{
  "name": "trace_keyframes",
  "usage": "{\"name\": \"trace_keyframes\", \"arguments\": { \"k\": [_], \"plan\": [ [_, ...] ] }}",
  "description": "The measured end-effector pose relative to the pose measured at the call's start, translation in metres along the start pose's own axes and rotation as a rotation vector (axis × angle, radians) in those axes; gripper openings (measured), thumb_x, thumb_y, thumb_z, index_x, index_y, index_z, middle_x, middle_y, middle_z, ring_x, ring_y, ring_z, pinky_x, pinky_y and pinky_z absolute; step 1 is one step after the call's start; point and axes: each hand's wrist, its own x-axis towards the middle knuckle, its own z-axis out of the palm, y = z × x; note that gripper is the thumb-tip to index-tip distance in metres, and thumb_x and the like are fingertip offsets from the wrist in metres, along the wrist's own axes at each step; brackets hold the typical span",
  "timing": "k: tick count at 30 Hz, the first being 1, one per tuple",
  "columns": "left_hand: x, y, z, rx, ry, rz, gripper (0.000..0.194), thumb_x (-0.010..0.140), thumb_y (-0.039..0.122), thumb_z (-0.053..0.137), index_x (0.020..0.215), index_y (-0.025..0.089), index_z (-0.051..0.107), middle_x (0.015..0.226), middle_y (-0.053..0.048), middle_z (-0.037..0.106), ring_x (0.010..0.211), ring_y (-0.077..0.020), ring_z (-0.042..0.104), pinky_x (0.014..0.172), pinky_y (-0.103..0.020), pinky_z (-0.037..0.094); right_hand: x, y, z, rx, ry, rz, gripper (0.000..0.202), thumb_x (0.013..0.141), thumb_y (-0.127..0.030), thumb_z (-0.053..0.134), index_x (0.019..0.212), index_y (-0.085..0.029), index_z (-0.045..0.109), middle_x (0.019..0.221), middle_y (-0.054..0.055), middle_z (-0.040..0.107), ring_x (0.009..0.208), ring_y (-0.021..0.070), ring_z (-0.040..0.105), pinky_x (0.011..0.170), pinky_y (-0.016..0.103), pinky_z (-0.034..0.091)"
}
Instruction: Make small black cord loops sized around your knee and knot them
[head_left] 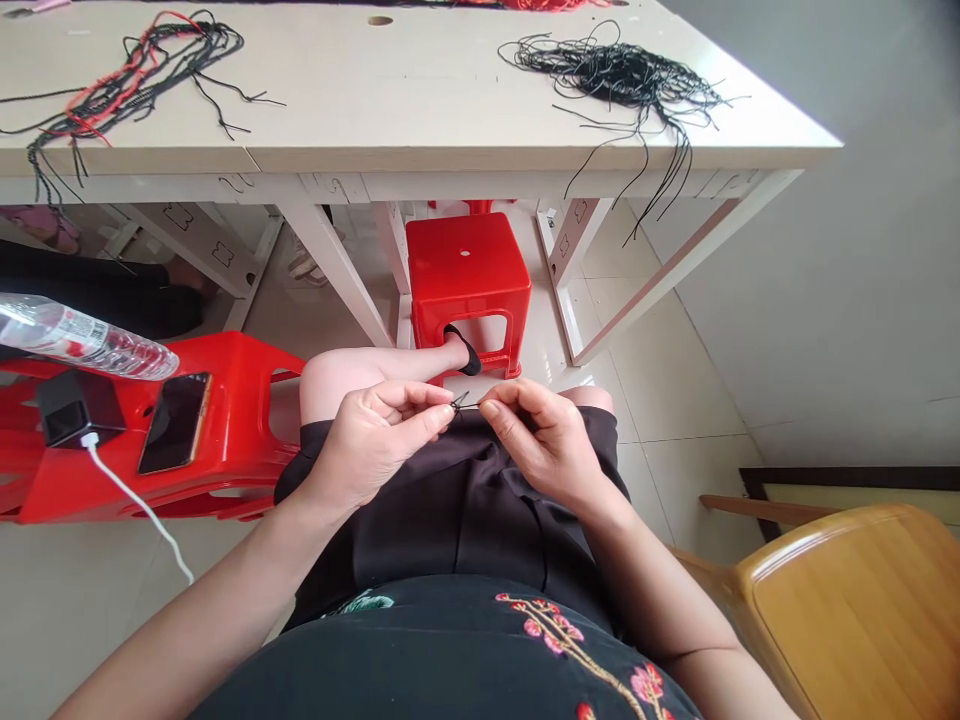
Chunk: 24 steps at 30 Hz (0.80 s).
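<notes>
Above the lap, my left hand (379,435) pinches a small knotted black cord (461,405) between thumb and fingers. The thumb and index finger of my right hand (544,435) are closed on the same cord, just to the right of the knot, with a short stretch of it between the hands. A loose pile of black cords (626,78) lies on the right of the pale table (375,110), some ends hanging over its front edge. Braided black and red cords (142,75) lie on the table's left side.
A red stool (466,260) stands under the table ahead. On the left, another red stool (232,420) carries a phone (175,422), a black charger (79,405) with a white cable, and a plastic bottle (90,338). A wooden chair (862,600) is at lower right.
</notes>
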Motion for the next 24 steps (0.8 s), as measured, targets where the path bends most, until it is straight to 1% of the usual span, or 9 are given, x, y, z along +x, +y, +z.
{"name": "trace_keyframes", "arguments": {
  "k": [4,9,12,15,16,18,21,22,24],
  "plan": [
    [-0.004,-0.006,0.003,0.111,-0.074,0.029,0.017,0.066,0.026,0.074,0.079,0.016,0.073,0.075,-0.004,0.074,0.071,-0.0166,0.069,0.066,-0.026,0.057,0.004,-0.009,-0.008,-0.166,0.029,-0.075,0.015,0.089,-0.021,0.050,0.074,-0.019,0.053,0.065,-0.001,0.056,0.059,0.0093,0.050,0.056,0.022,0.041],
    [-0.009,-0.016,0.005,0.210,-0.161,0.038,0.015,0.071,0.026,0.069,0.083,0.018,0.072,0.078,-0.004,0.074,0.073,-0.0173,0.070,0.069,-0.027,0.058,0.008,-0.015,-0.009,-0.333,0.085,-0.120,0.017,0.089,-0.020,0.051,0.072,-0.020,0.052,0.061,-0.003,0.054,0.054,0.0082,0.048,0.056,0.021,0.040],
    [-0.009,-0.016,0.006,0.220,-0.162,0.038,0.013,0.070,0.023,0.070,0.082,0.018,0.072,0.077,-0.004,0.074,0.072,-0.0171,0.070,0.068,-0.027,0.058,0.007,-0.015,-0.009,-0.303,0.121,-0.156,0.016,0.089,-0.020,0.051,0.074,-0.021,0.052,0.062,-0.003,0.054,0.053,0.0085,0.047,0.055,0.022,0.040],
    [-0.008,-0.010,0.007,0.211,-0.105,0.037,0.011,0.069,0.023,0.070,0.078,0.017,0.071,0.068,-0.002,0.072,0.062,-0.0159,0.067,0.057,-0.025,0.056,0.001,-0.015,-0.013,-0.192,0.189,-0.136,0.014,0.089,-0.022,0.051,0.075,-0.021,0.053,0.064,-0.001,0.055,0.055,0.0094,0.047,0.054,0.023,0.040],
    [-0.007,-0.007,0.007,0.197,-0.081,0.042,0.011,0.068,0.024,0.070,0.077,0.017,0.071,0.065,-0.002,0.071,0.059,-0.0155,0.066,0.054,-0.024,0.055,-0.001,-0.014,-0.015,-0.142,0.176,-0.115,0.015,0.089,-0.023,0.051,0.074,-0.021,0.053,0.064,-0.001,0.055,0.055,0.0097,0.047,0.054,0.024,0.041],
    [-0.006,0.000,0.006,0.162,-0.047,0.049,0.010,0.067,0.024,0.071,0.075,0.018,0.070,0.064,-0.001,0.070,0.057,-0.0151,0.065,0.050,-0.024,0.054,-0.006,-0.013,-0.023,-0.039,0.043,-0.089,0.017,0.088,-0.024,0.052,0.071,-0.021,0.054,0.062,-0.001,0.055,0.053,0.0097,0.046,0.053,0.025,0.041],
    [-0.008,0.008,0.005,0.117,-0.028,0.051,0.008,0.065,0.022,0.071,0.071,0.018,0.069,0.065,-0.001,0.070,0.057,-0.0146,0.065,0.050,-0.024,0.053,-0.011,-0.008,-0.032,0.072,-0.256,-0.128,0.018,0.085,-0.021,0.054,0.067,-0.020,0.054,0.055,-0.002,0.053,0.048,0.0087,0.044,0.051,0.025,0.041],
    [-0.009,0.010,0.005,0.111,-0.027,0.048,0.007,0.064,0.021,0.071,0.070,0.018,0.069,0.065,0.000,0.069,0.057,-0.0142,0.064,0.051,-0.023,0.053,-0.012,-0.005,-0.034,0.091,-0.316,-0.144,0.018,0.085,-0.020,0.054,0.067,-0.020,0.055,0.055,-0.002,0.054,0.049,0.0088,0.045,0.051,0.025,0.042],
    [-0.011,0.013,0.005,0.114,-0.029,0.053,0.006,0.065,0.020,0.070,0.070,0.018,0.068,0.065,0.000,0.069,0.057,-0.0134,0.064,0.051,-0.023,0.053,-0.014,-0.001,-0.035,0.125,-0.347,-0.146,0.014,0.085,-0.022,0.056,0.071,-0.020,0.058,0.062,0.000,0.059,0.056,0.0104,0.053,0.057,0.025,0.046]
  ]
}}
